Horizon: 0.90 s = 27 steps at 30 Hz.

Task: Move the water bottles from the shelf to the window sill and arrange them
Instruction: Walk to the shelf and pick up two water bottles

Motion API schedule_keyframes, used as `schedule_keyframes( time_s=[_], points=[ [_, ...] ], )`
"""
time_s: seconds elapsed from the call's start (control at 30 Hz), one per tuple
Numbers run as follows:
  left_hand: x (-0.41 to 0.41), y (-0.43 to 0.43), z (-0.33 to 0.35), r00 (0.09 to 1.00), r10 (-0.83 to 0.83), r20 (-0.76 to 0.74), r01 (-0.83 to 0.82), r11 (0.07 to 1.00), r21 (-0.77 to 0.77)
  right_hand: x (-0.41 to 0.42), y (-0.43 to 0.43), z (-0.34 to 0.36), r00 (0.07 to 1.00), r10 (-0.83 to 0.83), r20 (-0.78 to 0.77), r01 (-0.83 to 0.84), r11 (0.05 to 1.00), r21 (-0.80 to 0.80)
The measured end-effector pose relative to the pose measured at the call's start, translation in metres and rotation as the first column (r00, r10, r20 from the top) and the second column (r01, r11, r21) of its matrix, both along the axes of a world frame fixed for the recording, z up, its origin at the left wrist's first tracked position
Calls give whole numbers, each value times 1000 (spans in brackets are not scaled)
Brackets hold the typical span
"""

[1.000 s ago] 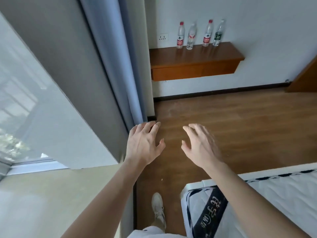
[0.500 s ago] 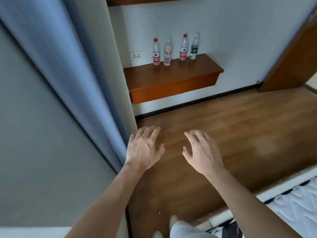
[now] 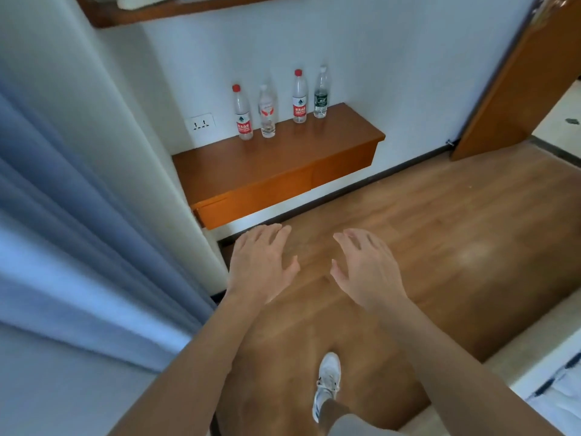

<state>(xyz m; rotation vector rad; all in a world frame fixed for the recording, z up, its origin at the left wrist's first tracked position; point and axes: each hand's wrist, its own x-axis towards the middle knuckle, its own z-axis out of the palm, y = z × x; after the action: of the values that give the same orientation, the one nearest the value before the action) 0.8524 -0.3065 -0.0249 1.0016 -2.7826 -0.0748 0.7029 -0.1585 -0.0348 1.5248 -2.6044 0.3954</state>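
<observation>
Wood floor, white wall | four bottles [image 3: 268,111] upright on shelf [image 3: 276,165], none moved | our left hand [image 3: 262,265], right hand [image 3: 366,269] spread, empty, well short | sill out of view | all transfers left

A: Between both empty hands, the left hand [image 3: 262,268] and right hand [image 3: 367,269], and the shelf [image 3: 251,171] lies bare floor [image 3: 424,221].

B: What crowds it?

A: The curtain [image 3: 78,234] and wall corner [image 3: 176,171] close on the left. The four bottles [image 3: 268,111] stand far back against the wall; the shelf's near half is bare. An upper shelf [image 3: 151,12] hangs above.
</observation>
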Motion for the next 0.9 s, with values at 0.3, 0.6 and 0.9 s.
schedule_keyframes(
  time_s=[0.3, 0.6, 0.9],
  points=[
    [-142, -96, 3, 999, 37, -38, -36, 999, 16, -143, -105, 12, 1000, -5, 15, 4, 999, 41],
    [-209, -181, 4, 996, 78, -41, -78, 997, 3, -227, -198, 11, 999, 46, 16, -47, 998, 52],
    [-261, -306, -23, 983, 184, -21, -183, 983, 22, -292, -329, -10, 993, 105, 52, -108, 992, 62]
  ],
)
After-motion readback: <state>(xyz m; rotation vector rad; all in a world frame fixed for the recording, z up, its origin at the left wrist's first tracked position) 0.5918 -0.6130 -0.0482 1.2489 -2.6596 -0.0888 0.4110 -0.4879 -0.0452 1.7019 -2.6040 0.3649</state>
